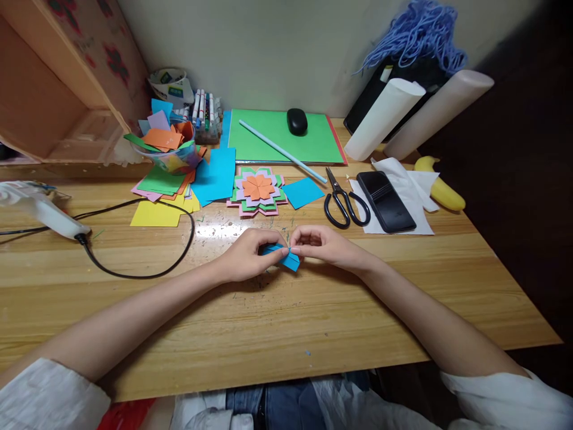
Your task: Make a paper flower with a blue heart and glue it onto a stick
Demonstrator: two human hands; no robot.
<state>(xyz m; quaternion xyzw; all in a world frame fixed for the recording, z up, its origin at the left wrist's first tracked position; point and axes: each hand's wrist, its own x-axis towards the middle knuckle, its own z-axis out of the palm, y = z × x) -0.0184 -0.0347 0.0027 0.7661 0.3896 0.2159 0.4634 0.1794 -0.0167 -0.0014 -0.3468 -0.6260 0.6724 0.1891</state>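
Both hands, left hand [248, 255] and right hand [321, 245], pinch the blue folded paper [286, 257] between their grips.

No legible text anywhere — print on the white cup [169, 85] and the marker pens [203, 107] is too small to read.

Both hands, left [250, 255] and right [320, 243], fingertips pinched together, forearms stretched forward and converging.

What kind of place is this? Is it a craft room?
Probably a home craft desk. Coloured paper scraps, scissors and a glue gun lie on the wooden table, and both hands fold a blue paper piece.
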